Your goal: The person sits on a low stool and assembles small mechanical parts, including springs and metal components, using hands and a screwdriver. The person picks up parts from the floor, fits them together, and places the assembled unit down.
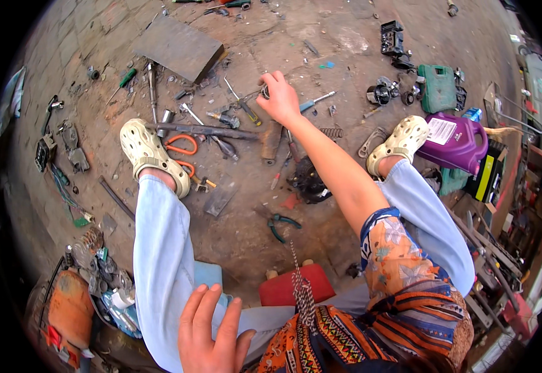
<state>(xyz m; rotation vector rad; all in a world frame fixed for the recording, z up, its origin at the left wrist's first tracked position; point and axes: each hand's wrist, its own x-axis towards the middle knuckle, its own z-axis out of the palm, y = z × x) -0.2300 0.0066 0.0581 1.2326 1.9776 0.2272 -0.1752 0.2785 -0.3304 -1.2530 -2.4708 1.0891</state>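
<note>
My right hand (pixel 278 99) reaches out over the scattered tools, its fingers curled together around a small dark piece too small to name. Below it lies a hammer (pixel 271 143) with a long dark handle. A yellow-and-black screwdriver (pixel 248 112) is just left of the hand, and a blue-handled screwdriver (pixel 309 104) is to its right. Over my lap, my left hand (pixel 210 332) has its fingers spread and holds nothing. Teal-handled pliers (pixel 278 225) and orange-handled cutters or shears (pixel 182 144) rest on the ground between my feet.
A metal block (pixel 180 46) sits at the far left. To the right stand a purple jug (pixel 454 142) and a green case (pixel 437 88). A red stool-like seat (pixel 297 286) is beneath me. At the lower left is an orange tank (pixel 72 304).
</note>
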